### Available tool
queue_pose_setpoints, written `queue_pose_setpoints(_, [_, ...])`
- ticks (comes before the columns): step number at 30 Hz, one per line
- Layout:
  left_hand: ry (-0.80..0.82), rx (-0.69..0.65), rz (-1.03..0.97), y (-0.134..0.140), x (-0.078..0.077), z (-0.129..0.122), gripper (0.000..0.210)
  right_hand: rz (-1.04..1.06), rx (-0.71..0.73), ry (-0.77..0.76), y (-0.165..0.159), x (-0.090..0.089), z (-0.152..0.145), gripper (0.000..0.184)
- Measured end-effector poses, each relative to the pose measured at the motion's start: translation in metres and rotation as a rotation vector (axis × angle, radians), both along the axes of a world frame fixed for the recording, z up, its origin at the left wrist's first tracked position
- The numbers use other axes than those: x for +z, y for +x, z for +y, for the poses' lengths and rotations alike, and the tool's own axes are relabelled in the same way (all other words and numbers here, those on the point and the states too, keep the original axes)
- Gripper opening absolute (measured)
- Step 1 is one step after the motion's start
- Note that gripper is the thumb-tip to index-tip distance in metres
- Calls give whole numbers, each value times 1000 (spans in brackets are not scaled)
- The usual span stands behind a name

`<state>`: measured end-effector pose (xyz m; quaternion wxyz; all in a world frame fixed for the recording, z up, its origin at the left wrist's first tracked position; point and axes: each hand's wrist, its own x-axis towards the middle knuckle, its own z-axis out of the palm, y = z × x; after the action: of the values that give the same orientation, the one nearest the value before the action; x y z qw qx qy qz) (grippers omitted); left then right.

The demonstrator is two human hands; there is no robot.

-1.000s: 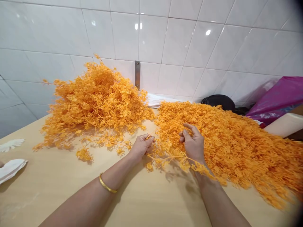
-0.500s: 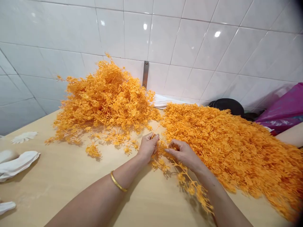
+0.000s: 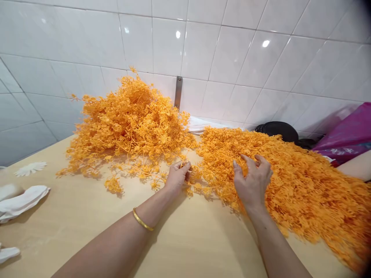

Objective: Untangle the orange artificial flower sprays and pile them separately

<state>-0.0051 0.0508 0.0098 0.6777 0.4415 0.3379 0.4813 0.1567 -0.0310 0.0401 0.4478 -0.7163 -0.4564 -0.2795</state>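
My left hand (image 3: 178, 177) is closed in a pinch on an orange artificial flower sprig (image 3: 199, 188), low over the table between two heaps. Branches of that sprig trail to the right, where they blend into other sprigs. Over the near left part of the right heap of orange sprigs (image 3: 301, 181), my right hand (image 3: 252, 179) has its fingers spread and holds nothing. A taller, bushier heap of orange sprigs (image 3: 130, 119) stands behind my left hand. Loose sprigs (image 3: 114, 185) lie at its front edge.
A white tiled wall (image 3: 232, 50) with a metal bracket (image 3: 178, 92) rises behind the wooden table (image 3: 72, 227). White cloth pieces (image 3: 24, 200) lie at the left edge. Black round items (image 3: 279, 131) and purple fabric (image 3: 348, 131) are at the back right, near another person's arm (image 3: 356, 168).
My right hand has moved right and up from beside my left hand to over the right heap, its fingers opening. The sprig that hung below it has shifted from there.
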Motion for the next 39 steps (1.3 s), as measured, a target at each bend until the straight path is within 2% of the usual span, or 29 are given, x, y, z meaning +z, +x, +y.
queue_pose_setpoints(2, [-25,-31,-11,-1,1,-1,20,-76,56,-34,-5,-2,1,22])
queue_pose_setpoints(4, [-52,-75,-31,-2,2,-1,15,-44,243,-79,-13,-4,2,20])
queue_pose_setpoints(7, [-112,-132,-89,-3,3,0,9,121,499,-191,-25,-7,2,22])
queue_pose_setpoints(12, [-142,-245,-159,-4,7,-4,7,394,633,-386,-34,-14,5,38])
queue_pose_setpoints(15, [-132,-323,-156,-6,9,-7,12,468,739,-495,-36,-15,5,44])
queue_pose_setpoints(17, [-107,-360,-134,-6,7,-8,17,440,752,-504,-38,-14,5,31])
queue_pose_setpoints(19, [-79,-370,-100,-5,4,-8,20,410,714,-452,-39,-12,4,19])
queue_pose_setpoints(22, [-59,-369,-51,-3,0,-6,22,440,697,-388,-38,-9,4,21])
queue_pose_setpoints(28, [-37,-373,-16,0,-2,-9,23,541,808,-447,-38,-11,4,22])
queue_pose_setpoints(31, [-20,-390,-49,1,-3,-11,20,551,839,-401,-39,-12,5,16])
queue_pose_setpoints(36, [-33,-411,-12,1,-1,-11,21,655,756,-248,-36,-13,6,17])
queue_pose_setpoints(39, [-49,-415,65,1,3,-12,23,710,739,-212,-36,-15,8,18])
